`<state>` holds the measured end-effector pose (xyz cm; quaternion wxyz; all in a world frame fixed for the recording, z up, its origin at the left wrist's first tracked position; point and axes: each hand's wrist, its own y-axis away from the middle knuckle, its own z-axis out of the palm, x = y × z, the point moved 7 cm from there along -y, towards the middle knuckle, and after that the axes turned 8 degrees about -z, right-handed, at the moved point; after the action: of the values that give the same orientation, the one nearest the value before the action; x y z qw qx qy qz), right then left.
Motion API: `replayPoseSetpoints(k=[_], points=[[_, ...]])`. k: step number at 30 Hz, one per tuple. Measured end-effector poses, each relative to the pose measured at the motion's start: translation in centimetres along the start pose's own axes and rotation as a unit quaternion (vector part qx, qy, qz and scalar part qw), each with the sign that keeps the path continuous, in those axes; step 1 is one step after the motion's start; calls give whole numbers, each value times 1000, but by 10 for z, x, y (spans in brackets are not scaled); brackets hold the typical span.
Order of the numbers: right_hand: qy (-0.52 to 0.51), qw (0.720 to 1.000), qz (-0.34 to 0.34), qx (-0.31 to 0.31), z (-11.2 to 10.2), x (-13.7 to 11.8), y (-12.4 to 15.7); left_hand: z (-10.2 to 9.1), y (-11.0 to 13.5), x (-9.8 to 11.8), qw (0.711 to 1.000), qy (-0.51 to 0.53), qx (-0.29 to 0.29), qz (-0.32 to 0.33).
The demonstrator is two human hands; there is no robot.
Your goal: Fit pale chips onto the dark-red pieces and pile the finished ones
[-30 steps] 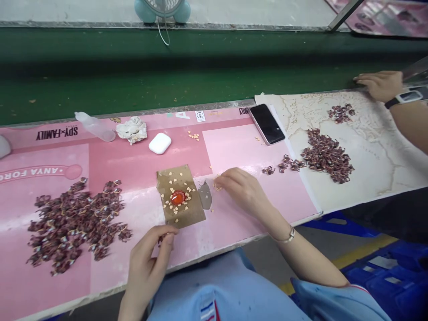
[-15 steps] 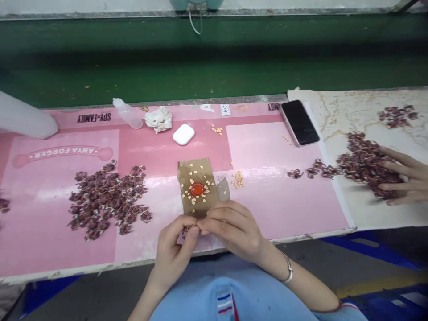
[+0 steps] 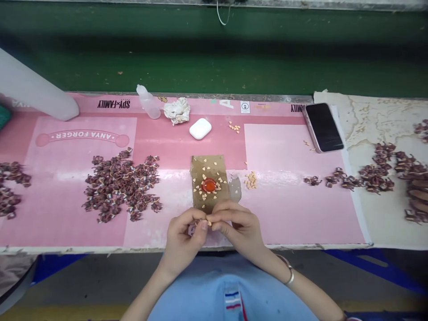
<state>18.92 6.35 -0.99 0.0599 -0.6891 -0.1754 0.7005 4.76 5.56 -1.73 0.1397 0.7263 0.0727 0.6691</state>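
Observation:
My left hand (image 3: 182, 236) and my right hand (image 3: 236, 225) meet at the near edge of the pink mat (image 3: 284, 205), fingertips pinched together on a tiny tan heart piece (image 3: 208, 222) and a small dark red bow that barely shows. Just beyond them lies a brown card (image 3: 209, 183) with a red blob of glue (image 3: 209, 185) and several tan hearts scattered on it. A heap of dark red bows (image 3: 122, 185) lies to the left of my hands. A small pile of tan hearts (image 3: 250, 180) sits right of the card.
A white earbud case (image 3: 200, 129), a crumpled tissue (image 3: 177, 110) and a small clear bottle (image 3: 148, 102) lie at the back. A phone (image 3: 323, 127) lies at the right. More bows (image 3: 376, 178) cover the beige mat, where another person's fingers (image 3: 417, 191) show. A green belt (image 3: 214, 58) runs behind.
My right hand came back from the hearts beside the card and joined my left hand at the near edge. The view shifted left. The other person's hand moved down onto the bows.

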Motion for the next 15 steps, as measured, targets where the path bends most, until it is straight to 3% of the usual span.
replayPoseSetpoints(k=[5,11,15], points=[[-4,999,47,1,1,3,0,-3,-1,3,999,-32,13,9],[93,996,-10,5,-1,-4,-7,-8,-1,10,994,-91,30,52],[253,963,-95,4,-18,-2,-16,-17,2,8,990,-102,34,94]])
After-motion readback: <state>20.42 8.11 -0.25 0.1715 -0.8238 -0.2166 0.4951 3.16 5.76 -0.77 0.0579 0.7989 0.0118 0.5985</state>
